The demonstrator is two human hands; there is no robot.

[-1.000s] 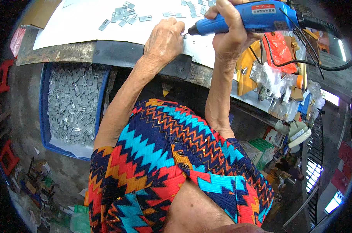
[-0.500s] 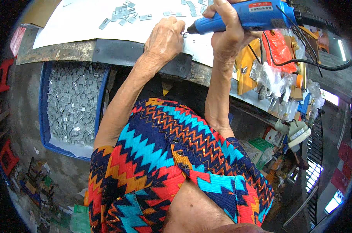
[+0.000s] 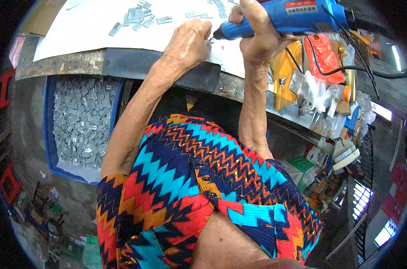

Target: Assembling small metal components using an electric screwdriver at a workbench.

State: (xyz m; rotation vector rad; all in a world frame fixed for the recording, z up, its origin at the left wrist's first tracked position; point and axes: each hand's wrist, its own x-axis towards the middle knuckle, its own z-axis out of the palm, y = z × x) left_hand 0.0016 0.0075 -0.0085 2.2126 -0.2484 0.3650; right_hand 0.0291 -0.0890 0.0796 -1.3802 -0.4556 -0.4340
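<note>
My right hand (image 3: 262, 33) grips a blue electric screwdriver (image 3: 286, 17), held nearly level with its black nose pointing left. The tip reaches the fingers of my left hand (image 3: 188, 41), which are pinched together low over the white-covered table (image 3: 89, 36). Between those fingers and the tip a tiny part shows, mostly hidden, too small to name. Beyond my left hand several flat grey rectangular pieces (image 3: 139, 15) lie scattered on the white sheet.
A blue bin (image 3: 48, 130) full of grey pieces (image 3: 83, 119) stands below the table edge at left. Right of my right forearm are a red plastic bag (image 3: 323, 60), clear bags (image 3: 317, 89) and an orange-yellow board (image 3: 285, 74). A black cable (image 3: 365, 71) runs off rightward.
The view has shifted slightly, so the table and the bin sit a little differently. Both hands keep about the same pose, with the screwdriver tip still at my left fingers.
</note>
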